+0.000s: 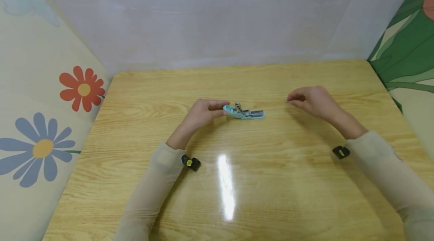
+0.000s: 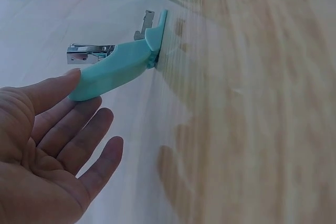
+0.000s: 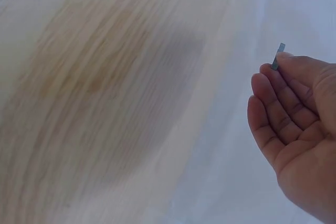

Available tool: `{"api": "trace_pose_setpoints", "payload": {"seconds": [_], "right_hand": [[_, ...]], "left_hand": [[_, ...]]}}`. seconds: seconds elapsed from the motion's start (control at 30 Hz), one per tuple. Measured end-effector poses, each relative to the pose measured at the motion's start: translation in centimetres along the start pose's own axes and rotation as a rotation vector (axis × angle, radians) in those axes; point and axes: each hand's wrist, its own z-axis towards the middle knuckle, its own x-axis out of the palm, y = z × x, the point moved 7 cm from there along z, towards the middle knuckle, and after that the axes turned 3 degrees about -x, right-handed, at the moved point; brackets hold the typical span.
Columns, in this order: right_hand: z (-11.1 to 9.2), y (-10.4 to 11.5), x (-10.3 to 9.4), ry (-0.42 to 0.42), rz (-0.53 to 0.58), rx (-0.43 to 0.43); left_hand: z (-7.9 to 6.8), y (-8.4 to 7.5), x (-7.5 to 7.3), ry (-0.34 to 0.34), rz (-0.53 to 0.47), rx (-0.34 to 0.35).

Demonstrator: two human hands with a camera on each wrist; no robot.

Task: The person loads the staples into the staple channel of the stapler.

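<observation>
My left hand [image 1: 200, 114] pinches one end of a light teal stapler [image 1: 233, 112] between thumb and fingers. The stapler is folded wide apart; its lower part lies along the table, while the held end tilts up. In the left wrist view, a metal piece [image 2: 86, 53] juts out from the teal cover near my thumb. Off to the right, my right hand [image 1: 317, 101] is raised above the table, apart from the stapler. A small, thin grey strip of staples [image 3: 280, 51] is pinched between its thumb and index finger, the other fingers loosely bent.
Both hands work over a wood-grain table [image 1: 271, 196]. A white sheet [image 1: 217, 26] hangs behind its far edge. Panels with painted flowers [image 1: 43, 148] and green leaves [image 1: 410, 52] stand at either side. Each sleeve carries a small black device [image 1: 341, 152] at the wrist.
</observation>
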Motion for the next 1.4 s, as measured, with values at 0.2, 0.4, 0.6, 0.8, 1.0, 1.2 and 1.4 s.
{"api": "trace_pose_setpoints", "payload": {"seconds": [0.2, 0.4, 0.6, 0.8, 1.0, 1.2, 1.4], "right_hand": [[0.6, 0.7, -0.1, -0.006, 0.018, 0.0], [1.4, 1.6, -0.1, -0.004, 0.013, -0.023], [2.3, 2.2, -0.5, -0.005, -0.002, -0.042], [2.8, 3.3, 0.0, 0.007, 0.015, -0.061], [3.5, 4.5, 1.2, 0.027, 0.028, -0.1], [4.2, 5.1, 1.6, 0.03, 0.037, -0.109], [4.7, 5.3, 2.2, 0.047, 0.048, -0.108]], "left_hand": [[0.1, -0.1, 0.0, -0.002, 0.003, 0.013], [0.2, -0.2, -0.1, -0.009, 0.015, 0.015], [0.7, -0.9, 0.0, 0.001, 0.027, 0.045], [0.6, -1.0, 0.0, 0.004, 0.029, 0.052], [0.4, -0.2, 0.3, 0.019, 0.004, 0.032], [0.4, -0.2, 0.5, 0.018, -0.004, 0.036], [0.4, -0.2, 0.4, 0.017, -0.013, 0.042]]}}
